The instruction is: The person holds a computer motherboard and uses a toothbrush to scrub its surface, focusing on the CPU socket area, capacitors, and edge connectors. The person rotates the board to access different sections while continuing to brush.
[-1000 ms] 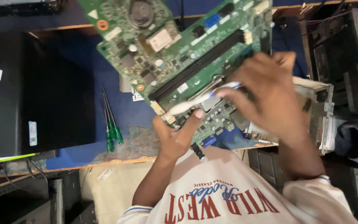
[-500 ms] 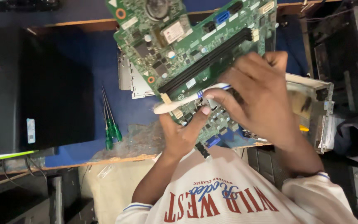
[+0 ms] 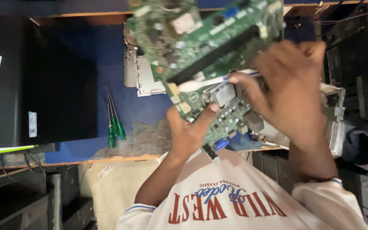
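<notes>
1. A green circuit board [image 3: 209, 55] is held up, tilted, above the blue work surface [image 3: 111, 59], filling the upper middle of the view; a long black slot runs slantwise across it.
2. The left hand [image 3: 188, 136] grips the board's lower edge — thumb pressed up onto its face, the other fingers hidden beneath, so closed on the board.
3. The right hand [image 3: 290, 93] lies over the board's right part, fingers curled around a white brush-like tool [image 3: 214, 81] with a blue-marked handle; its pale tip rests against the board just below the black slot.
4. Under the board a grey metal bracket [image 3: 139, 76] lies on the blue surface, partly covered by it.
5. Left of the hands, two green-handled screwdrivers [image 3: 113, 123] lie side by side, near the worn front edge of the surface.
6. Further left sits a large black case [image 3: 35, 81] — well apart from the board.
7. To the right, a metal chassis part [image 3: 335, 115] shows behind the right hand.
</notes>
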